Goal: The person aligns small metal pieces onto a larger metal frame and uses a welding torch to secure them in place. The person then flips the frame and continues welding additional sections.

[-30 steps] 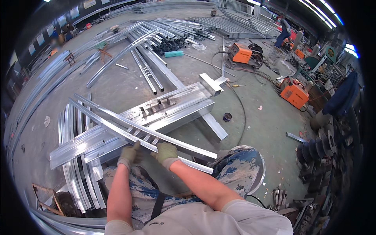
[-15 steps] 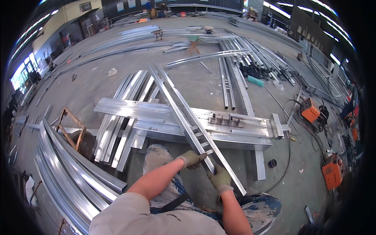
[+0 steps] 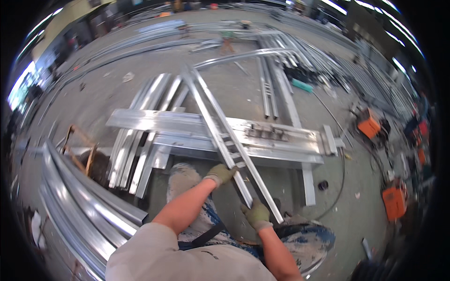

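Note:
A ladder-shaped frame of two long silvery metal channels [image 3: 258,179] joined by short rungs lies slantwise across the bench of wide metal beams [image 3: 290,149]. Its near end sticks out over my lap. Gloved in olive, my left hand [image 3: 222,173] is closed around the left channel beside the rungs. My right hand [image 3: 258,213], also gloved, grips that channel's near end, where its fingers partly cover the tip. Small dark upright metal pieces [image 3: 267,132] sit on the bench right of the frame.
Bundles of shiny channels lie beyond my left knee [image 3: 140,140] and at the lower left [image 3: 89,201]. A rusty stand [image 3: 89,159] stands between them. Orange machines [image 3: 394,202] with cables are at the right. A dark round object [image 3: 323,185] lies on the floor.
The frame has turned slightly, its far end swinging right and its near end left. My left hand has shifted left and farther along the channel. The whole view has moved slightly.

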{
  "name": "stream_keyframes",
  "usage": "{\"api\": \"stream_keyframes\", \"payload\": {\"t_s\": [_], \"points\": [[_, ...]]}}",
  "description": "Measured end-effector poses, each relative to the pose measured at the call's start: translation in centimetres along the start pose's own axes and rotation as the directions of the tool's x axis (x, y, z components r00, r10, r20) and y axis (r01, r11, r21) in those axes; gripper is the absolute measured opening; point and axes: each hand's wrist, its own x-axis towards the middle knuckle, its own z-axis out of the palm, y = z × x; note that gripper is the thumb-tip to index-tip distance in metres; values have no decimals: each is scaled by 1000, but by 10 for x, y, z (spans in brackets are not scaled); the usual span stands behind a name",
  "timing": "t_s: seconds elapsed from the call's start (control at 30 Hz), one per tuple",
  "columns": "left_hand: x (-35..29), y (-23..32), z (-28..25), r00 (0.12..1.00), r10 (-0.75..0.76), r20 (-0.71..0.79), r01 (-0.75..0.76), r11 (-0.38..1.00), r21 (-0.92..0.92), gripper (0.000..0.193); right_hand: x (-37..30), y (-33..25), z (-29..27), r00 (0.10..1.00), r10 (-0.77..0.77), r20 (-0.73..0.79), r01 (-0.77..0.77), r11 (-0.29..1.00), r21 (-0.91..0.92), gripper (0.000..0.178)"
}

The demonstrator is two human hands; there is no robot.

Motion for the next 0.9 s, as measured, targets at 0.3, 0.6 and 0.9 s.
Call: {"api": "stream_keyframes", "payload": {"t_s": [0.3,0.6,0.9], "points": [[14,-30,-3,987,-89,-133,82,995,-53,65,6,-45,24,995,-67,77,62,996,61,47],[-10,-7,-7,973,-72,-218,33,984,-173,68,7,-44,-3,990,-104,91,87,982,167,54],[-6,-16,-9,866,94,-491,-303,880,-366,49,10,-40,-41,955,-138,264,-38,823,567,67]]}}
